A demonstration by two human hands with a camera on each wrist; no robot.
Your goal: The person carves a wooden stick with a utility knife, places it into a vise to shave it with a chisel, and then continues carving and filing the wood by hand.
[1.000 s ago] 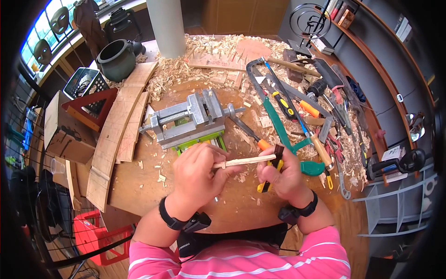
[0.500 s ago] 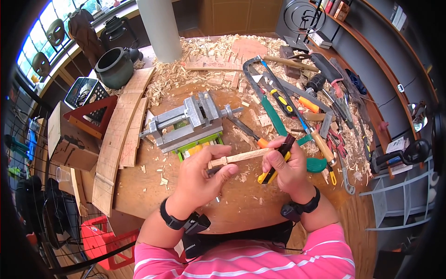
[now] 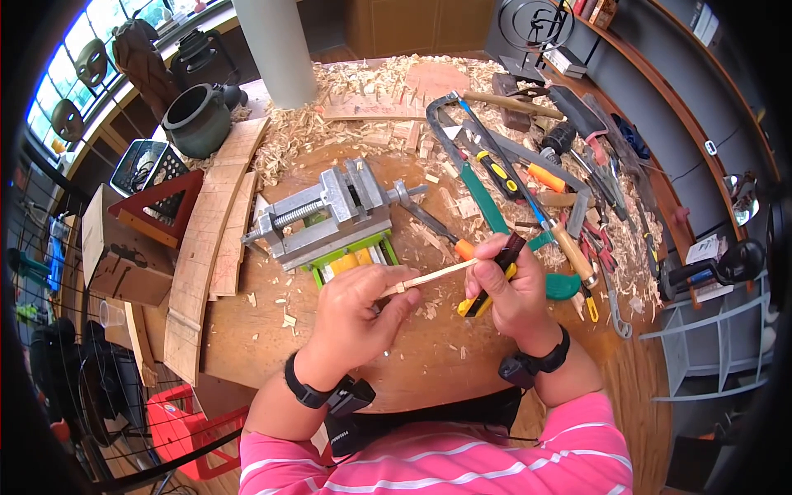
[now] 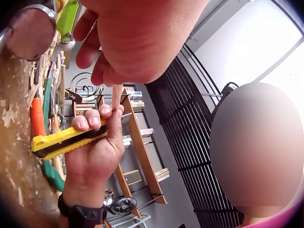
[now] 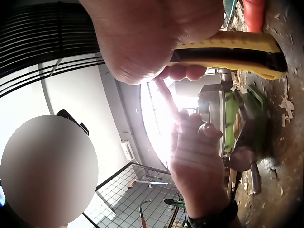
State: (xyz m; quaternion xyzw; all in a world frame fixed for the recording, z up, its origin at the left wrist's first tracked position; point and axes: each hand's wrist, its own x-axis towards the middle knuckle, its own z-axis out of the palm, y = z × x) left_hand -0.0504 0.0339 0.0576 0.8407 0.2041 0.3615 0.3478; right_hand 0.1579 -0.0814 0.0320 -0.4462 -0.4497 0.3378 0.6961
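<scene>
A thin pale wooden stick (image 3: 437,275) spans the gap between both hands in the head view. Its near end is pinched by the left hand (image 3: 355,318), thumb against curled fingers. The right hand (image 3: 516,301) grips a yellow and black utility knife (image 4: 66,141), and its fingertips also touch the stick's far end. A dark brown piece (image 3: 510,250) shows at the top of the right hand; what it is, I cannot tell. In the right wrist view the knife handle (image 5: 237,52) sticks out from the palm, and the stick (image 5: 166,99) reaches the left fingers.
A metal vise (image 3: 334,210) on a green base stands just beyond the hands. Long boards (image 3: 216,223) lie on the left. Right of the vise are a hacksaw (image 3: 487,202), screwdrivers and several other tools. Wood shavings (image 3: 363,82) cover the back of the table.
The left fingers, spread wider half a second ago, have closed in around the stick. The stick has turned slightly between the hands, and the knife stays in the right hand.
</scene>
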